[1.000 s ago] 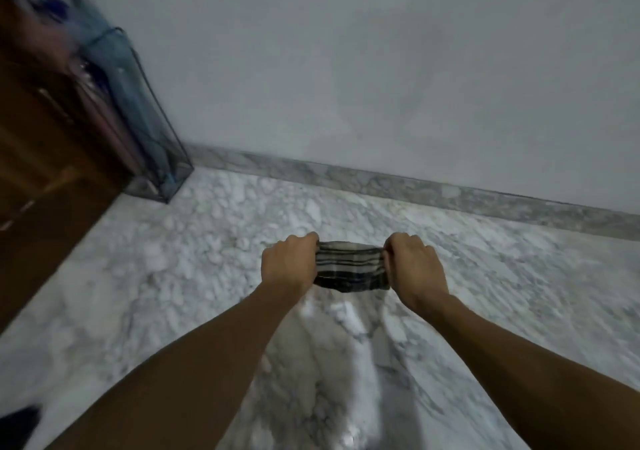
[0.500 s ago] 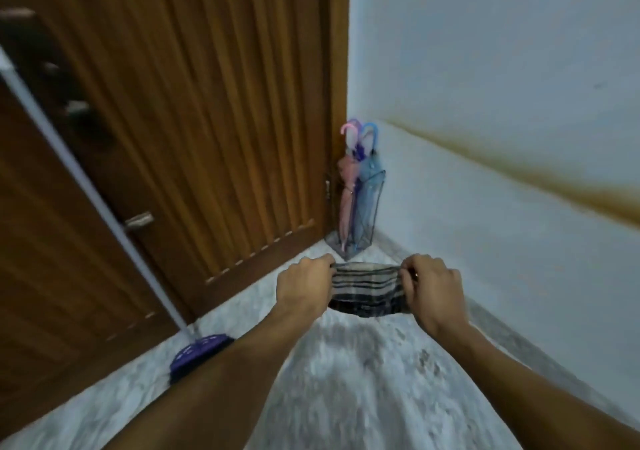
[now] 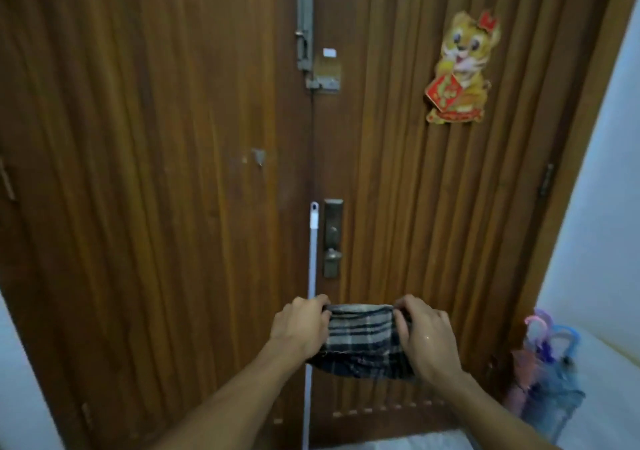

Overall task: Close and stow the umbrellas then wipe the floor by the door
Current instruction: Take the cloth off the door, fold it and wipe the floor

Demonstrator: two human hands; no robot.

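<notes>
Cloth (image 3: 362,340) that a second before hung low over the marble floor was now lifted to chest height before the door (image 3: 173,172), so the wiping looked finished or paused, with the umbrellas (image 3: 540,356) already closed and standing in their holder (image 3: 554,404) at the right. Left hand (image 3: 299,325) and right hand (image 3: 427,337) each gripped an end of it with curled fingers, set narrowly apart. Its long axis ran level, left to right between the fists, the slack sagging downward.
</notes>
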